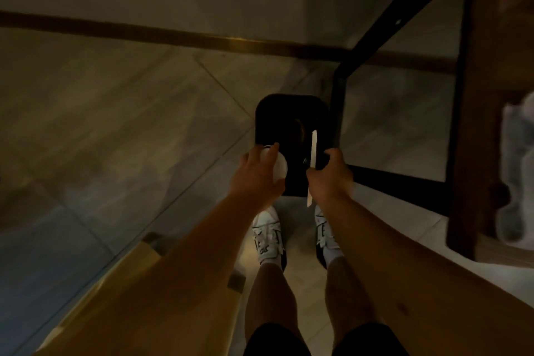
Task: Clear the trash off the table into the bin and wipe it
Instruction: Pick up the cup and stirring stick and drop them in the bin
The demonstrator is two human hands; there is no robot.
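A black bin [284,121] stands on the floor in front of my feet, its inside dark. My left hand [258,175] hangs over the bin's near left rim and grips a round white cup [281,167] from above. My right hand [329,179] is over the bin's near right side and holds a thin white flat piece [313,153], seen edge-on and upright. Both arms reach down from the bottom of the view.
A black metal table frame [336,113] stands right beside the bin. A dark wooden table edge [474,124] runs down the right, with blurred pale items [517,167] on top. A light wooden bench [121,283] sits at lower left. The floor is tiled.
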